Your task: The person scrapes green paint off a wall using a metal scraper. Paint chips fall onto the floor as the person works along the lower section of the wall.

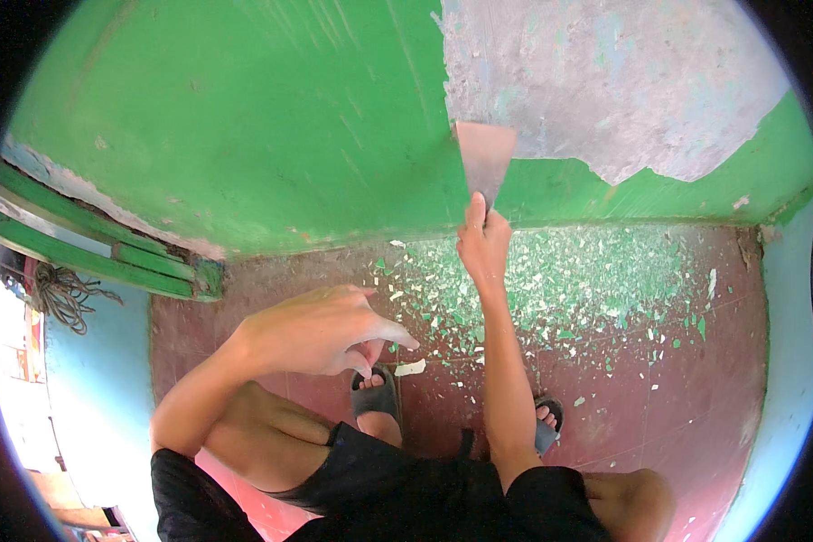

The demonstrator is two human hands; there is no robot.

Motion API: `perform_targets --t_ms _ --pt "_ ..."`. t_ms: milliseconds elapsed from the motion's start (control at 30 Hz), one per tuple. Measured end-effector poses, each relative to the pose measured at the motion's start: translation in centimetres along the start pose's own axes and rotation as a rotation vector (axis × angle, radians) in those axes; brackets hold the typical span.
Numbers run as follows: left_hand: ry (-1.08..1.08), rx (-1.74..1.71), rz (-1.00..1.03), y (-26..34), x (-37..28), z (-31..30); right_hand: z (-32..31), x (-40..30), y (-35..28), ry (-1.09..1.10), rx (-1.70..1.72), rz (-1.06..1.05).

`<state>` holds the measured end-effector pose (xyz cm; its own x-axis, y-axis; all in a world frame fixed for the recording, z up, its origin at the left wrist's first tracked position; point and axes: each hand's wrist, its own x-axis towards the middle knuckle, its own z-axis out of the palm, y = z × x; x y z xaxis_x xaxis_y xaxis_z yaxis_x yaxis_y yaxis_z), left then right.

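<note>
My right hand [486,251] grips a wide paint scraper [486,152] by its handle, most of which the fingers hide. The scraper's broad blade points up the wall, its edge at the lower left corner of a bare grey patch [582,88]. Green paint [264,135] covers the wall to the left of that patch and in a strip below it. My left hand [332,328] hangs in the air above my left knee, holding nothing, with the fingers bent and apart.
Green and white paint flakes [569,291] lie over the red tiled floor [684,400] along the wall's foot. A green wooden frame [95,244] juts in at left, near a coiled rope [68,295]. At right stands a light blue wall [789,325]. My sandalled feet [376,393] are below.
</note>
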<state>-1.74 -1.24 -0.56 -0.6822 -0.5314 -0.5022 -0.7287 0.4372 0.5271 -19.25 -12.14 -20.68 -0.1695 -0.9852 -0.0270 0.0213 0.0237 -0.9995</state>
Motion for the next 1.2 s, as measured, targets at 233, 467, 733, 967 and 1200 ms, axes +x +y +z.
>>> perform_targets --t_ms 233,467,733,967,1200 --pt "0.023 -0.038 -0.011 0.7 0.2 -0.1 0.6 0.4 -0.2 0.022 -0.02 -0.138" --pt "-0.049 0.032 -0.041 0.1 -0.2 -0.2 0.1 0.1 0.2 0.023 -0.078 -0.079" --pt "0.049 -0.068 -0.033 0.4 -0.2 -0.2 0.2 0.2 -0.4 0.013 -0.063 -0.074" --pt "0.088 -0.041 0.052 0.3 -0.2 -0.1 0.0 -0.1 1.4 0.016 0.007 0.023" --pt "0.052 -0.046 0.036 0.8 -0.1 0.0 0.1 -0.3 0.6 -0.002 0.019 -0.008"
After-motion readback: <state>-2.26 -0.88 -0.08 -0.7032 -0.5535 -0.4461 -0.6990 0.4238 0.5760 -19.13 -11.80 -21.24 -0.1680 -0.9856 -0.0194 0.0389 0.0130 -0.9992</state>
